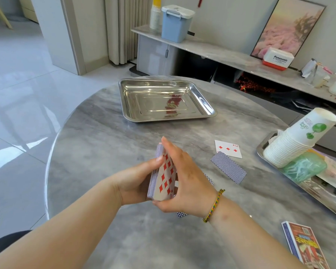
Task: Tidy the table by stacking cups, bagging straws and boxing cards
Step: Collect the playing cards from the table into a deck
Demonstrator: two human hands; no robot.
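Note:
Both hands hold a deck of cards (164, 174) on edge above the grey marble table (97, 133), a red diamonds card facing me. My left hand (135, 181) grips the deck's left side; my right hand (184, 175) clamps its top and bottom ends. Loose cards lie to the right: a face-up three of diamonds (229, 148) and a face-down blue-backed card (228, 169). More blue-backed cards (181, 214) peek out from under my right hand. The card box (304, 247) lies at the lower right. A stack of paper cups (295, 141) lies tilted on the right tray.
An empty steel tray (202, 101) sits at the table's far side. A second steel tray (264, 152) at the right edge holds the cups and a green plastic bag (305, 167). A sideboard behind carries a blue bin (176, 24) and a white-red box (277, 59).

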